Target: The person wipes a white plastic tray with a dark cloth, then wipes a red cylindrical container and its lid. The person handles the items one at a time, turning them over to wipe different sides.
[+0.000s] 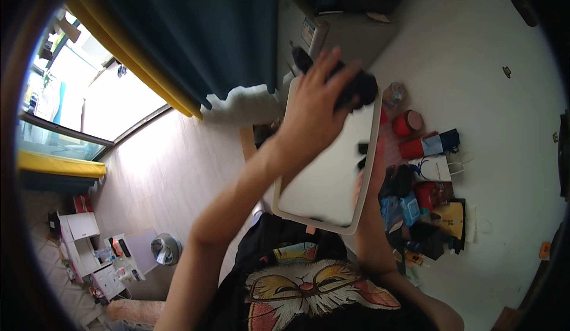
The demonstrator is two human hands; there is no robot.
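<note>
A rectangular mirror (329, 179) with a cream frame is held tilted in front of my chest. Its right edge rests against my right hand (377, 170), whose fingers are partly hidden behind the frame. My left hand (314, 95) lies over the mirror's upper part and holds a bunched black cloth (356, 90) against or just above the glass; the contact is blurred. One dark end of the cloth sticks out beyond the top left of the frame. Dark shapes and part of a hand reflect in the glass.
Dark teal curtains (191, 32) with a yellow border (133, 55) hang at upper left beside a bright window. Bags, a red canister (406, 124) and a white paper bag (429, 169) crowd the right. A grey bin (165, 248) stands on the floor near a white vanity table (80, 242).
</note>
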